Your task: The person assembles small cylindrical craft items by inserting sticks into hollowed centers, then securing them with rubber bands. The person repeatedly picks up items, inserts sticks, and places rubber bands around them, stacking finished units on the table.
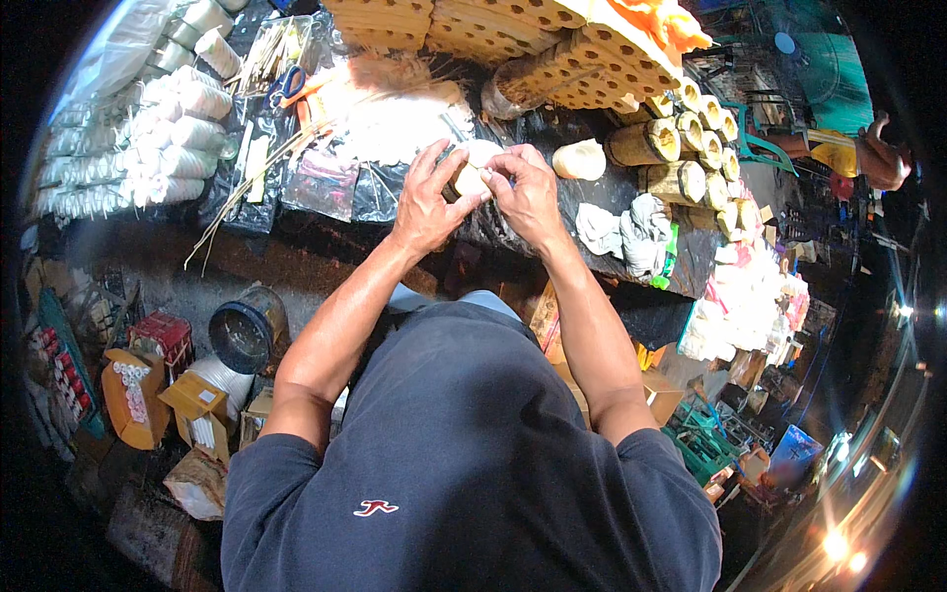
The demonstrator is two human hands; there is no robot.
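Observation:
Above the black-covered bench, a short brown cylinder [467,181] with a pale top, resembling a bamboo tube, is tilted between my hands. My left hand [431,200] grips it with thumb and fingers around its side. The fingertips of my right hand [530,193] are pinched together at its pale edge; what they pinch is too small to make out. Just right of that hand lies a pale, cloth-like roll [579,160]. Several similar pale-ended tubes [643,144] are stacked beyond it on the right.
Pale blocks full of holes [592,69] stand at the back. White thread spools [187,138] are piled at the left, near orange-handled scissors [292,87] and long thin strips [258,187]. A crumpled grey cloth [643,235] lies at the bench's right edge. Below left are a black bucket [242,333] and cardboard boxes [136,400].

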